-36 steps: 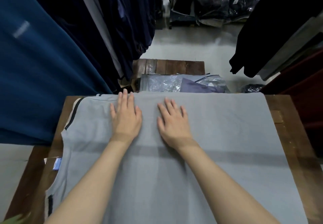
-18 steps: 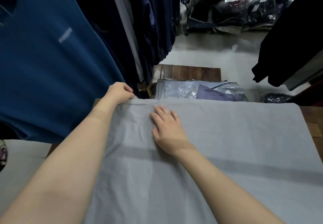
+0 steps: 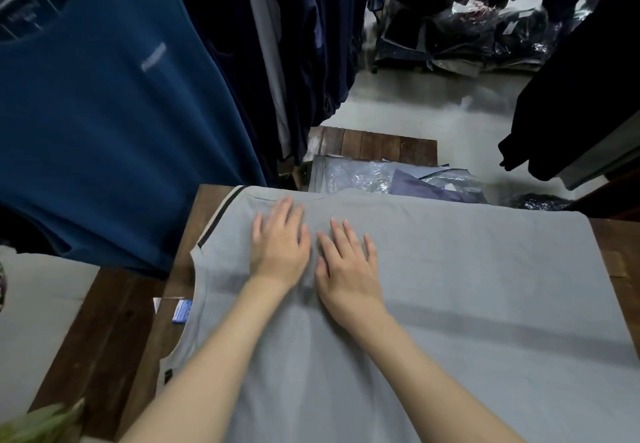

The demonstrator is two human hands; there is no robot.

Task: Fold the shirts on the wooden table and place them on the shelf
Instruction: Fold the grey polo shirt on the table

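Flat grey knit shirt point(image 3: 467, 287) spread on dark wooden plank table point(image 3: 110, 332), both hands on it.
Left hand point(image 3: 281, 242) and right hand point(image 3: 346, 269) lie palms down, fingers straight, side by side near the shirt's far edge, gripping nothing. Cloth smooth, matte. Black-and-cream striped trim point(image 3: 221, 216) left of left hand, small blue tag point(image 3: 182, 311) left of left forearm. Crinkled clear plastic bags point(image 3: 356, 178) beyond fingertips.

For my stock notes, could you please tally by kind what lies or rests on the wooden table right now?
Grey shirt: 1
Blue label by the shirt's neckline: 1
Hands flat on the shirt, left hand and right hand: 2
Total: 4
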